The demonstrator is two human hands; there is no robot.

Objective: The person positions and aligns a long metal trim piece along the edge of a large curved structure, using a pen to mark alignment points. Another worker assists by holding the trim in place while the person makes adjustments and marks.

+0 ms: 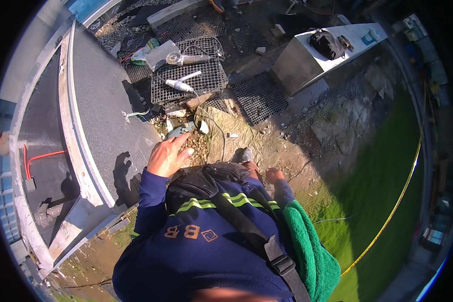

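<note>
Gravel [200,144] on grd just beside L hand [167,156], fingers loosely spread, nothing seen held; R hand [274,175] partly curled near waist, contents can't tell; white corded tool [178,85] on blk grid panel [214,78], prob. to keep it off dirt.

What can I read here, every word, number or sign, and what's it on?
I won't copy writing out, but here's where it is:
Navy top: big tan letters beside a diamond-shaped emblem, large enough to read.
Yellow tape: any marks are too small to read.
Green-and-white packaging: any print is too blurred to read.
</note>
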